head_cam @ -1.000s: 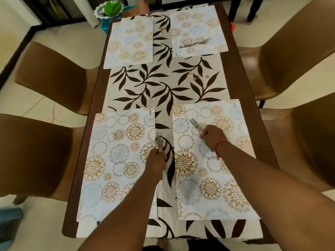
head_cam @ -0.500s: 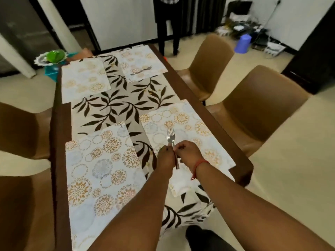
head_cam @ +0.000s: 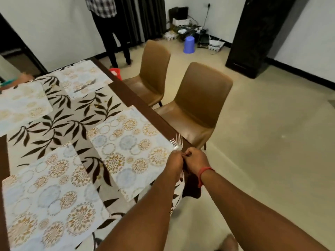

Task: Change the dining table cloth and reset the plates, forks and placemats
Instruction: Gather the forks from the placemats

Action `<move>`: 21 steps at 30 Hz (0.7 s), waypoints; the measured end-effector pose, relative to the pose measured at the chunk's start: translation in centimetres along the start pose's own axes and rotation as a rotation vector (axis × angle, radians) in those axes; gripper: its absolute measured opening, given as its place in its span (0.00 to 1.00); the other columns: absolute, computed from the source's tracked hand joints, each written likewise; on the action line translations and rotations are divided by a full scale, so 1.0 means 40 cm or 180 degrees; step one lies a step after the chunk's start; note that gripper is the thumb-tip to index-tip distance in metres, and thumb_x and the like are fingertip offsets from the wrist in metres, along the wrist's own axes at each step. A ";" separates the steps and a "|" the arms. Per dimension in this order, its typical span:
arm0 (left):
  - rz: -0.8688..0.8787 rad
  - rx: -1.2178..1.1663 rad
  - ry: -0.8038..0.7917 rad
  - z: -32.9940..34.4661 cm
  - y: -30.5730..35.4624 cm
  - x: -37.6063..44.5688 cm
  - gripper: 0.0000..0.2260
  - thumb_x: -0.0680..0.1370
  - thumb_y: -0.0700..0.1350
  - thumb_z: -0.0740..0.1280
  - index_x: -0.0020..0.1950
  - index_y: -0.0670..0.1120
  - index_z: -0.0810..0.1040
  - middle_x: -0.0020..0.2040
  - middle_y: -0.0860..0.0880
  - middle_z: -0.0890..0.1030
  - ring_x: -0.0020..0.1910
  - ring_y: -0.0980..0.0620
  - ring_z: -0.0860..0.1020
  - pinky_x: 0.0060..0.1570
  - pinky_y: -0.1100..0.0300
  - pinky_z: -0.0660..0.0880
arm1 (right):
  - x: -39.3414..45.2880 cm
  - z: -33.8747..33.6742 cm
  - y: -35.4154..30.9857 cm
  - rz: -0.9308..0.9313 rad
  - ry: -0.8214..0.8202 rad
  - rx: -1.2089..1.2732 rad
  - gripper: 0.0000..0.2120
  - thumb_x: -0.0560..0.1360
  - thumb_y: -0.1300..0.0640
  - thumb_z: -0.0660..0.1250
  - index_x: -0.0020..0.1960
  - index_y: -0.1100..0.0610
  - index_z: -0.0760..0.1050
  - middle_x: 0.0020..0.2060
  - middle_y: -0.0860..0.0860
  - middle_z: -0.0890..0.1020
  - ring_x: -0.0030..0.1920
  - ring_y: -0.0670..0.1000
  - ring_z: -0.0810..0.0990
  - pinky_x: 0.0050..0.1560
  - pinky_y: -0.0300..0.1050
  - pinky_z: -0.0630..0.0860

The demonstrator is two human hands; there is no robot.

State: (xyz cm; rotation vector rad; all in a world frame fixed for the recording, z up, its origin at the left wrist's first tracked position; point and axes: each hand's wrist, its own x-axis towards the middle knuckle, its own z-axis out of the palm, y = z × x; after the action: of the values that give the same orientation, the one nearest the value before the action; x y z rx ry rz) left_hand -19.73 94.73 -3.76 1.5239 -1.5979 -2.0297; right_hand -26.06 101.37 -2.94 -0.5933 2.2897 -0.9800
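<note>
The left hand (head_cam: 175,163) grips two shiny metal forks (head_cam: 176,142) upright over the dark wooden worktop's (head_cam: 137,100) corner, probably gathered so the leaf-print cloth (head_cam: 59,124) can be cleared. The right hand (head_cam: 195,159), fingers curled, touches it; whether it pinches the hidden handles is unclear.

Two silver forks (head_cam: 176,142) standing tines-up, crossing slightly, being held together at the handles by the left hand (head_cam: 175,164), the right hand (head_cam: 196,158) touching beside it, over the table's (head_cam: 126,91) near right corner. Leaf-patterned cloth (head_cam: 59,124) lying along the table. Four floral placemats lying on it: near right (head_cam: 130,147), near left (head_cam: 49,196), far left (head_cam: 20,105), far right (head_cam: 85,78), this last carrying a third fork (head_cam: 85,86) lying flat.
</note>
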 end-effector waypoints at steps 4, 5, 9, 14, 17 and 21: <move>-0.0204 0.0038 -0.0048 0.237 0.043 0.031 0.11 0.76 0.41 0.58 0.48 0.40 0.79 0.41 0.39 0.79 0.38 0.44 0.79 0.34 0.55 0.76 | 0.066 -0.184 0.124 -0.0003 0.0000 -0.0139 0.08 0.76 0.59 0.65 0.38 0.51 0.77 0.38 0.51 0.81 0.41 0.51 0.80 0.45 0.47 0.79; -0.0255 0.0056 -0.0029 0.308 0.054 0.040 0.11 0.77 0.43 0.58 0.52 0.41 0.78 0.43 0.38 0.80 0.36 0.43 0.79 0.33 0.54 0.76 | 0.087 -0.239 0.155 -0.0027 -0.0012 -0.0204 0.08 0.75 0.60 0.64 0.40 0.51 0.78 0.39 0.51 0.82 0.41 0.52 0.80 0.45 0.48 0.80; -0.0241 0.0333 0.0125 0.582 0.080 0.074 0.13 0.82 0.49 0.56 0.60 0.47 0.75 0.41 0.41 0.78 0.28 0.47 0.73 0.25 0.60 0.69 | 0.163 -0.459 0.286 -0.0046 -0.0108 -0.0572 0.10 0.73 0.62 0.62 0.37 0.52 0.76 0.38 0.53 0.82 0.40 0.55 0.81 0.44 0.48 0.80; 0.0023 0.0803 -0.0077 0.906 0.150 0.111 0.13 0.84 0.51 0.54 0.57 0.45 0.74 0.43 0.43 0.78 0.33 0.49 0.75 0.28 0.60 0.70 | 0.263 -0.722 0.457 0.0256 0.0058 0.0016 0.05 0.73 0.64 0.64 0.41 0.58 0.77 0.38 0.54 0.82 0.41 0.55 0.80 0.44 0.50 0.78; 0.0260 0.0793 -0.0086 1.026 0.217 0.184 0.12 0.84 0.50 0.56 0.51 0.44 0.74 0.40 0.42 0.77 0.33 0.47 0.74 0.30 0.58 0.70 | 0.359 -0.818 0.494 0.0302 0.0166 0.0547 0.06 0.76 0.60 0.63 0.41 0.57 0.77 0.34 0.50 0.81 0.34 0.47 0.79 0.38 0.45 0.75; 0.0449 0.0870 0.0014 1.157 0.312 0.339 0.13 0.83 0.52 0.60 0.44 0.45 0.73 0.40 0.42 0.78 0.35 0.46 0.75 0.33 0.56 0.71 | 0.541 -0.910 0.514 0.0383 0.0331 0.1135 0.05 0.77 0.61 0.63 0.44 0.57 0.76 0.36 0.51 0.80 0.34 0.48 0.77 0.39 0.44 0.75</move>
State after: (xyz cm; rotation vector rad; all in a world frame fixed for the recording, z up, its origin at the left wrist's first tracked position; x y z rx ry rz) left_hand -66.87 110.68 -5.78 1.4458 -1.9872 -1.7926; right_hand -69.31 119.85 -4.93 -0.2573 2.1354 -1.3441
